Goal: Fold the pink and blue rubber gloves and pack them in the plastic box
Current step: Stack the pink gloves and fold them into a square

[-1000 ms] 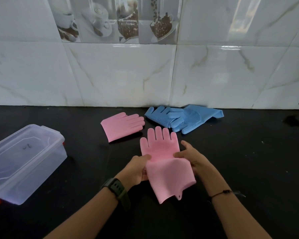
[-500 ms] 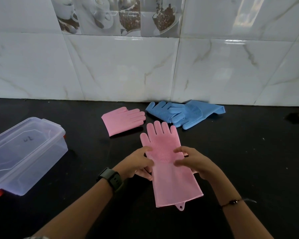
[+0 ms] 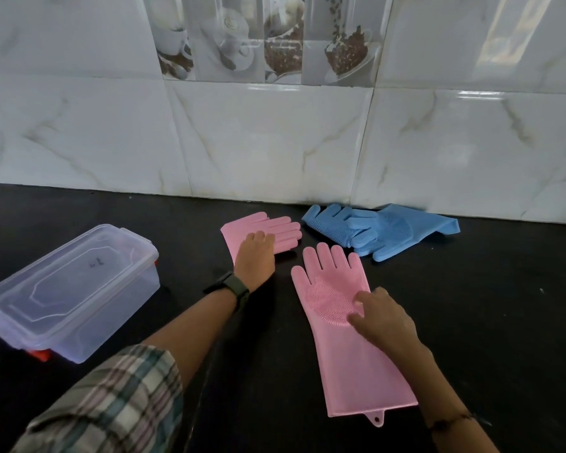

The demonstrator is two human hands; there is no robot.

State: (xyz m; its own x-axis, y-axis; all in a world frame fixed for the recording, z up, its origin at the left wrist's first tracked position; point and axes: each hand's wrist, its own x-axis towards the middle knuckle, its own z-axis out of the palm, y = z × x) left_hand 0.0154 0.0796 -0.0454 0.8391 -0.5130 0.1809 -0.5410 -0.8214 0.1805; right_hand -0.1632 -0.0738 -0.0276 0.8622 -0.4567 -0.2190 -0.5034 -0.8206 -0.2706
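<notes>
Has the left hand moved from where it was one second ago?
Yes. The left hand left the unfolded pink glove and went toward the wall, onto the folded pink glove.

The black counter (image 3: 471,322) carries two pink gloves (image 3: 347,338), seemingly two blue gloves (image 3: 383,230), and a lidded plastic box (image 3: 69,292).

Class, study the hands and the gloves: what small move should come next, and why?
Probably the left hand should draw the folded pink glove onto the flat pink glove, which the right hand steadies. The plastic box has its lid on, and the blue gloves lie unfolded.
</notes>
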